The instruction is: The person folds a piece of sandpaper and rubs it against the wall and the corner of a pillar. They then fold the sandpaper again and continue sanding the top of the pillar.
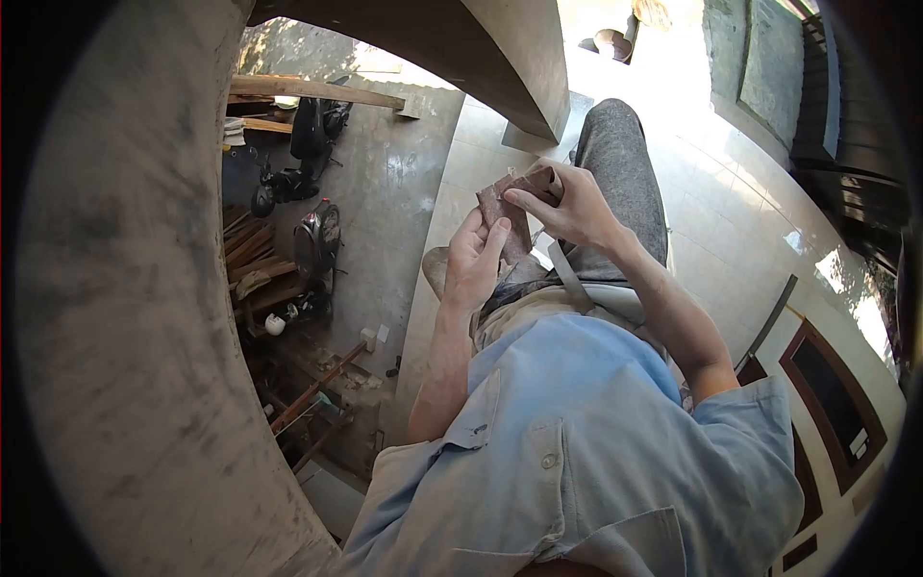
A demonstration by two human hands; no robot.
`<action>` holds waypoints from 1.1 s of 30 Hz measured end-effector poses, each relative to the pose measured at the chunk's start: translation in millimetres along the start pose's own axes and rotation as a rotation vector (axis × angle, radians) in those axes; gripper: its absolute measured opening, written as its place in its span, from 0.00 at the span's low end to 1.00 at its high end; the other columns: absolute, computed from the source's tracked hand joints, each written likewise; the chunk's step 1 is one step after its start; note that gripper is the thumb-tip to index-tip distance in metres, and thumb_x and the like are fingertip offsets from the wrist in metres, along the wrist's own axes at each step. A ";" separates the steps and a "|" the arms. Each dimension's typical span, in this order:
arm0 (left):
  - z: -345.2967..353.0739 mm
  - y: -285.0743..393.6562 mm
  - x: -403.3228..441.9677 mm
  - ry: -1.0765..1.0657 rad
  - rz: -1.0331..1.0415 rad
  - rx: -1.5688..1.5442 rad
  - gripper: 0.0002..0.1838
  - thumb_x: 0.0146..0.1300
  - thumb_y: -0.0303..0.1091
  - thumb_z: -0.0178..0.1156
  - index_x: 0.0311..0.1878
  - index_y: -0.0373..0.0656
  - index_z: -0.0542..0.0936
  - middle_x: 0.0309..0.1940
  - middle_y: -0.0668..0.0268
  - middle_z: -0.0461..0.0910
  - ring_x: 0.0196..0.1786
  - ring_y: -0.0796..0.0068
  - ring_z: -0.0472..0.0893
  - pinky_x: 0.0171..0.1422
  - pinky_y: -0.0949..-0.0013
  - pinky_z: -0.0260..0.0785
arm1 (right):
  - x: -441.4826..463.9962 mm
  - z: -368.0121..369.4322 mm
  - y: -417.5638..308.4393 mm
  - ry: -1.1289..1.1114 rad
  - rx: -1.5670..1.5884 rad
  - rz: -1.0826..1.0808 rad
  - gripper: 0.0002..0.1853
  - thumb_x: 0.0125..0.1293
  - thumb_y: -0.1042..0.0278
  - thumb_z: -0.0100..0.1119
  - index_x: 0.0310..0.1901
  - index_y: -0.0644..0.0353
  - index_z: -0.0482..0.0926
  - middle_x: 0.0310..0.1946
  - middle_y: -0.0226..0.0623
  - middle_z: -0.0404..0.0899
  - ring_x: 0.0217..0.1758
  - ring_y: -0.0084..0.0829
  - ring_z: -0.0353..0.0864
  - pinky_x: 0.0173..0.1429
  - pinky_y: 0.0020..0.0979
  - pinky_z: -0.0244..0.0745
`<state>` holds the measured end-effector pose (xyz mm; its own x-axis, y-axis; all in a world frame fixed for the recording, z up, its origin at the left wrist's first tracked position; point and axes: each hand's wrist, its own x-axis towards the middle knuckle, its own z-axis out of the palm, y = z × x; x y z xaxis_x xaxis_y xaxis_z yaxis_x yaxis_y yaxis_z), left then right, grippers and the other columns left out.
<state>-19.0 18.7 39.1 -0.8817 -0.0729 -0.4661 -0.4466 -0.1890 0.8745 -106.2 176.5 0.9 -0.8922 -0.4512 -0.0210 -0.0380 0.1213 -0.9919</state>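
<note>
A reddish-brown sheet of sandpaper (506,213) is held between my two hands above my lap. My left hand (471,262) grips its lower left side, thumb pressed on the face of the sheet. At the upper right, my right hand (569,204) pinches the sheet between thumb and fingers, where it bends over. The fingers behind the sheet are partly hidden. Below the hands, a pale strap or strip (567,277) crosses near my waist.
A large curved pale surface (135,288) fills the left side, and a curved beam-like piece (519,58) stands ahead. Parked motorbikes (312,125) and stacked wood (255,245) lie beyond at left. Light floor tiles (711,207) spread to the right, near a framed door or window (832,404).
</note>
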 end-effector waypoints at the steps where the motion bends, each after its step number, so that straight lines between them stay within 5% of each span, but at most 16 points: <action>1: -0.1 -1.4 0.1 0.003 -0.019 0.009 0.18 0.75 0.30 0.50 0.64 0.33 0.69 0.51 0.60 0.81 0.50 0.80 0.80 0.54 0.74 0.73 | 2.0 -0.1 1.4 0.075 0.020 0.068 0.18 0.62 0.57 0.70 0.30 0.64 0.76 0.17 0.31 0.70 0.22 0.19 0.65 0.27 0.26 0.63; 3: -3.9 -3.6 0.6 0.018 -0.053 0.033 0.17 0.75 0.30 0.50 0.63 0.33 0.69 0.50 0.61 0.81 0.49 0.81 0.80 0.53 0.75 0.73 | 7.7 3.7 0.3 0.220 0.069 0.199 0.18 0.61 0.57 0.71 0.30 0.64 0.77 0.18 0.32 0.72 0.22 0.19 0.66 0.27 0.26 0.63; 7: 3.7 -10.2 -1.2 0.026 -0.039 0.003 0.18 0.75 0.30 0.51 0.64 0.32 0.68 0.51 0.60 0.80 0.50 0.80 0.80 0.53 0.74 0.74 | 3.3 2.9 -14.2 0.069 -0.018 -0.020 0.18 0.60 0.58 0.72 0.28 0.63 0.76 0.14 0.29 0.69 0.19 0.16 0.63 0.24 0.26 0.60; 11: 3.8 -12.3 -0.5 0.009 -0.041 -0.011 0.18 0.75 0.30 0.51 0.64 0.33 0.68 0.50 0.61 0.81 0.49 0.80 0.80 0.52 0.74 0.74 | 6.0 4.8 1.9 0.264 0.024 0.087 0.19 0.62 0.59 0.71 0.46 0.62 0.75 0.16 0.25 0.71 0.19 0.12 0.61 0.23 0.22 0.52; 12: 6.1 -11.2 -1.7 0.019 -0.024 -0.044 0.17 0.75 0.30 0.51 0.63 0.34 0.69 0.48 0.62 0.82 0.47 0.82 0.80 0.50 0.76 0.73 | 0.2 4.2 -2.6 0.145 0.017 0.085 0.25 0.61 0.59 0.71 0.50 0.62 0.68 0.14 0.27 0.67 0.18 0.18 0.61 0.24 0.27 0.57; 15: 5.0 -6.0 -2.6 -0.011 -0.012 -0.017 0.21 0.75 0.29 0.50 0.67 0.31 0.65 0.56 0.58 0.78 0.55 0.77 0.79 0.59 0.72 0.74 | -6.4 -1.3 -13.2 -0.002 -0.075 0.047 0.24 0.61 0.60 0.71 0.50 0.61 0.68 0.13 0.27 0.66 0.17 0.17 0.59 0.24 0.27 0.56; 19: -0.2 -6.6 -0.9 0.002 -0.040 0.043 0.20 0.75 0.29 0.50 0.66 0.31 0.66 0.57 0.57 0.78 0.55 0.76 0.79 0.59 0.72 0.73 | -1.3 8.8 -2.2 0.190 0.092 0.035 0.25 0.62 0.61 0.71 0.51 0.62 0.67 0.13 0.27 0.64 0.18 0.17 0.59 0.24 0.26 0.57; 20: 0.8 -7.3 -1.4 -0.004 -0.032 0.035 0.20 0.75 0.29 0.50 0.66 0.31 0.66 0.57 0.57 0.78 0.55 0.76 0.79 0.59 0.72 0.73 | -10.7 -2.0 -19.4 0.025 0.038 0.127 0.23 0.62 0.60 0.71 0.49 0.64 0.69 0.15 0.29 0.67 0.19 0.16 0.60 0.25 0.25 0.58; 24: 1.5 -0.2 -1.6 -0.041 -0.064 0.059 0.20 0.74 0.30 0.51 0.66 0.31 0.66 0.56 0.57 0.79 0.56 0.76 0.79 0.58 0.72 0.73 | 2.7 4.3 2.3 0.248 0.029 0.146 0.20 0.62 0.60 0.71 0.45 0.64 0.73 0.19 0.33 0.75 0.20 0.17 0.67 0.26 0.25 0.63; 28: 8.5 0.8 -3.1 -0.019 -0.016 0.007 0.18 0.75 0.28 0.50 0.64 0.33 0.68 0.52 0.62 0.80 0.53 0.80 0.78 0.56 0.75 0.72 | -9.9 5.1 -13.8 0.052 0.048 -0.071 0.19 0.63 0.61 0.70 0.44 0.64 0.74 0.20 0.34 0.79 0.22 0.16 0.72 0.27 0.23 0.67; 32: -1.6 -5.3 -0.6 -0.042 -0.028 0.048 0.18 0.74 0.28 0.51 0.64 0.33 0.68 0.53 0.61 0.80 0.53 0.81 0.78 0.56 0.74 0.72 | 1.9 9.9 12.0 0.302 0.113 0.146 0.18 0.63 0.62 0.70 0.44 0.65 0.74 0.26 0.40 0.84 0.26 0.19 0.80 0.31 0.23 0.73; 33: -2.5 -6.0 0.1 -0.047 -0.053 0.058 0.18 0.74 0.28 0.51 0.64 0.33 0.68 0.53 0.61 0.80 0.53 0.81 0.78 0.56 0.74 0.72 | -0.1 9.6 6.2 0.213 0.119 0.109 0.18 0.63 0.62 0.70 0.43 0.65 0.74 0.26 0.40 0.84 0.26 0.18 0.80 0.31 0.22 0.72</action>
<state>-16.1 17.3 33.5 -0.8622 -0.0180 -0.5063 -0.4997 -0.1343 0.8557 -102.1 168.8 -6.4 -0.9632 -0.2431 -0.1145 0.1057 0.0490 -0.9932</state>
